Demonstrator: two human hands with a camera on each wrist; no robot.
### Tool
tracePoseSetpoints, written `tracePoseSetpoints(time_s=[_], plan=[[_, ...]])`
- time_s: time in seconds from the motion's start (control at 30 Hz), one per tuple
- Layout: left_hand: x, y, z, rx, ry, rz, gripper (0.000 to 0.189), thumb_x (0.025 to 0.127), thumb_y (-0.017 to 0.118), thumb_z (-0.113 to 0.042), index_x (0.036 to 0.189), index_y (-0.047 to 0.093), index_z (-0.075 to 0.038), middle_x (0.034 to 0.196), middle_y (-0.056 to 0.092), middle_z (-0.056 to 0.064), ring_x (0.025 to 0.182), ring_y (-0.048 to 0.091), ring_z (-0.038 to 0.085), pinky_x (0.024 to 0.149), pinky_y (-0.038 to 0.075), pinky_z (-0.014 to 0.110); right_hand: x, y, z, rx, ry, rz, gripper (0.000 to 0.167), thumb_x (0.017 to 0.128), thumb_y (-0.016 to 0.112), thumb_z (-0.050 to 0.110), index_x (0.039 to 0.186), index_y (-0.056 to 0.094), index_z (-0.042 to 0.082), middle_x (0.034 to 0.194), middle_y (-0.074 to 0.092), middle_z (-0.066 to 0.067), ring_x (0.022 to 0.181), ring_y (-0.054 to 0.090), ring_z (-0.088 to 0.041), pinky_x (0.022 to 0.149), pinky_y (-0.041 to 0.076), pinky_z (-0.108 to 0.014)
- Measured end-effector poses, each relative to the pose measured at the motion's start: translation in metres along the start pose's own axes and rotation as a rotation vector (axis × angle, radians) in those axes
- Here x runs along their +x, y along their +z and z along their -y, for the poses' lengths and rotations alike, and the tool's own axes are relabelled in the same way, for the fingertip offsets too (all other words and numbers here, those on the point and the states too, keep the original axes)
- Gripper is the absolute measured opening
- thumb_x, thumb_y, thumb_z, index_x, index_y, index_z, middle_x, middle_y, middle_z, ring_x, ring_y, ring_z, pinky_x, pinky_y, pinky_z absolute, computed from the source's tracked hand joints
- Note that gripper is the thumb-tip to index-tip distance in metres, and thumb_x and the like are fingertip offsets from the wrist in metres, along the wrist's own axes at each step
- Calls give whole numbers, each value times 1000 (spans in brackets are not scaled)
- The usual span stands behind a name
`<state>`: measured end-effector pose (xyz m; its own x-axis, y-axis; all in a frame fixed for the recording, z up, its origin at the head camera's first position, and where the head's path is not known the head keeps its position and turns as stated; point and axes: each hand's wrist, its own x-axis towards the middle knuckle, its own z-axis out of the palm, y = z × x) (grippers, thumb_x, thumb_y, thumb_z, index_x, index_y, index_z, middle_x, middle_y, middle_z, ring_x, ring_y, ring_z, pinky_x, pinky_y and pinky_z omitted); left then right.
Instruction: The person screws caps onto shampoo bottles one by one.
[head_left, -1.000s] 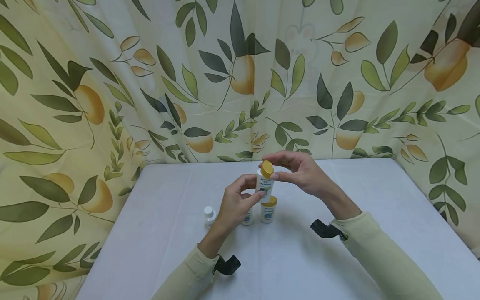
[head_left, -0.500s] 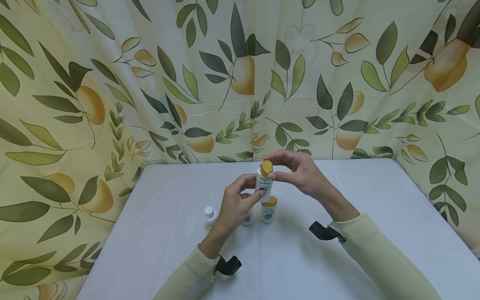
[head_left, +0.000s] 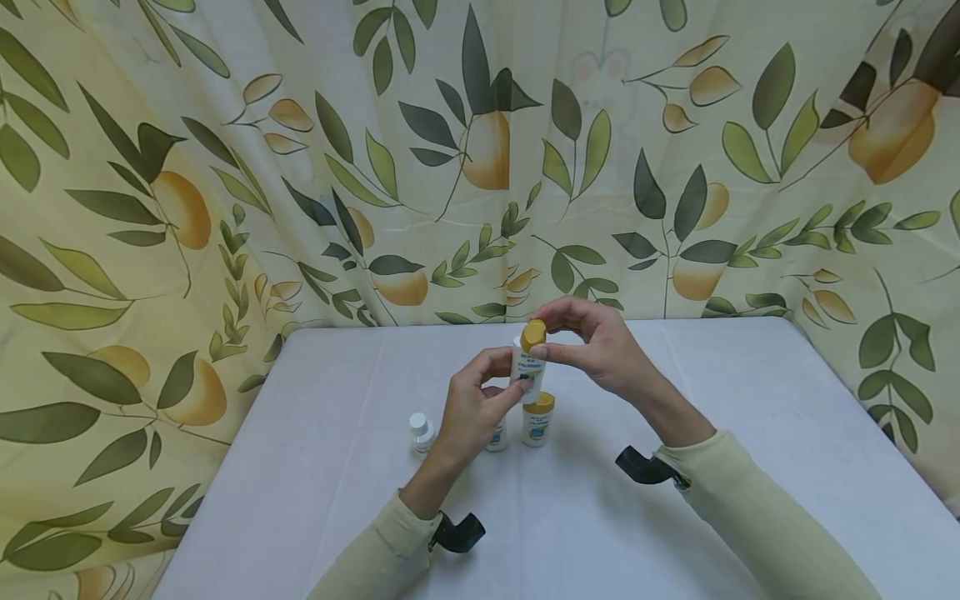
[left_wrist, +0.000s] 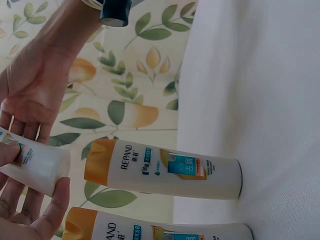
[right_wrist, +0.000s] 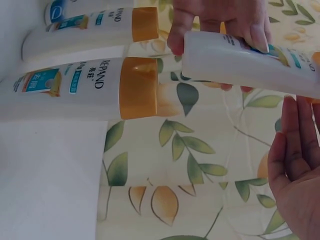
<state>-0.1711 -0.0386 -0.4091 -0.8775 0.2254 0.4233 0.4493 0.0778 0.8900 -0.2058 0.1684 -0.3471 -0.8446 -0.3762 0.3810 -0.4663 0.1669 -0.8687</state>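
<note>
My left hand (head_left: pixel 474 402) grips the white body of a shampoo bottle (head_left: pixel 527 372), raised above the table and slightly tilted. At its top, the thumb and fingers of my right hand (head_left: pixel 603 346) pinch the gold cap (head_left: pixel 533 335), which sits on the bottle. In the left wrist view, the lower end of the held bottle (left_wrist: pixel 37 167) shows between the left fingers. Just below the hands stands a like gold-capped shampoo bottle (head_left: pixel 537 423). Another shampoo bottle (head_left: pixel 497 437) is upright beside it, its upper part hidden by the left hand.
A smaller-looking bottle with a white cap (head_left: pixel 420 430) stands left of the others, partly behind the left forearm. All stand on a white-covered table (head_left: pixel 337 467). A curtain printed with leaves and fruit (head_left: pixel 480 242) hangs behind the far edge.
The right hand's thumb has shifted slightly left across the cap, and its wrist has turned a little. The left hand and the bottle stay almost where they were.
</note>
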Motion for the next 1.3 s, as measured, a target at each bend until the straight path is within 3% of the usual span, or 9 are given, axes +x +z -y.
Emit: tracePoseSetpoints(time_s=[0.13,0.33,0.63,0.9,1.3], plan=[[0,1,0,1,-1,-17,38,92,74,-6,128,62,-9,119,68,6,108,66,20,81,62,29,0,2,1,-9,9,-24,35,86,80,3,117,65,3,112,67,-5,104,64,-22,93,53,-26],[1,1,-3,-2,-7,-10,39,92,74,-7,129,62,-10,120,68,5,110,66,19,83,62,30,0,3,2,-12,27,-32,35,87,80,5,117,64,5,115,66,-6,108,64,-23,95,54,-27],[3,-2,-5,-17,-51,44,43,93,75,-11,132,60,-11,129,64,5,112,65,22,87,60,28,0,-8,3,23,21,109,32,96,69,6,128,66,6,125,65,-6,123,61,-23,105,51,-30],[3,-3,-5,-20,-39,39,40,92,76,-10,130,62,-9,126,66,6,113,66,21,87,60,29,0,-11,4,29,0,107,28,95,71,6,123,69,6,123,66,-6,129,57,-22,116,37,-56],[1,-3,-4,-10,-23,24,38,93,75,-11,129,62,-9,126,66,5,113,66,20,87,61,29,-1,-7,2,16,-49,65,26,94,71,2,119,70,3,117,68,-4,120,60,-19,117,33,-59]])
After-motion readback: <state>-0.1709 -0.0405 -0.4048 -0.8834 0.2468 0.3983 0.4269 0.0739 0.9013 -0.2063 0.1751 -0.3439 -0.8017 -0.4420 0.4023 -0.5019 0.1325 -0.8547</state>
